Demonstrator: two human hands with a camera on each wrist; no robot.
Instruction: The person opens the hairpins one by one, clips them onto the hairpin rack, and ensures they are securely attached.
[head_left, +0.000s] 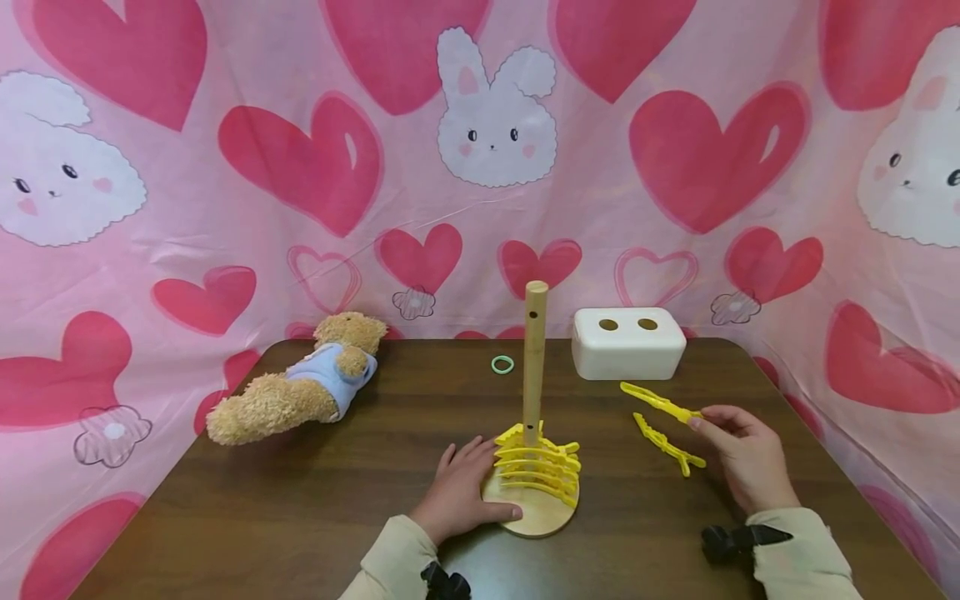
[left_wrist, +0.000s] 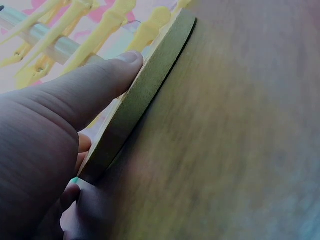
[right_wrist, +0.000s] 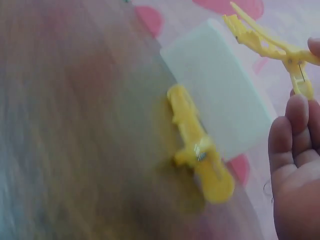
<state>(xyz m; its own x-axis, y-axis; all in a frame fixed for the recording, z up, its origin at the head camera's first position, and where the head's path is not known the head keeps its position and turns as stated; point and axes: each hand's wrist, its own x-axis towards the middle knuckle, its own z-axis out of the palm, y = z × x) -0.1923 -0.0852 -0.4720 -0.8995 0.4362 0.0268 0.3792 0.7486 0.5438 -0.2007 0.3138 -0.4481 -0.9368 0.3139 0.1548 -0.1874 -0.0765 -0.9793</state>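
A wooden stand (head_left: 535, 367), an upright post on a round base (head_left: 536, 521), stands on the table. Several yellow hair clips (head_left: 536, 468) are clipped around its lower part. My left hand (head_left: 467, 492) grips the edge of the base; its thumb (left_wrist: 107, 75) lies over the rim and the other fingers lie along the left side. Up on the right, my right hand (head_left: 746, 454) pinches another hair clip (head_left: 660, 402) by its handle end, above the table. Its jaws appear parted in the right wrist view. One loose hair clip (head_left: 667, 444) lies below it.
A white box (head_left: 628, 354) with two round holes stands at the back right. Behind the post lies a small green ring (head_left: 502, 364). A teddy bear (head_left: 322, 375) in a blue shirt lies at the left. Pink printed cloth (head_left: 600, 208) hangs around the table.
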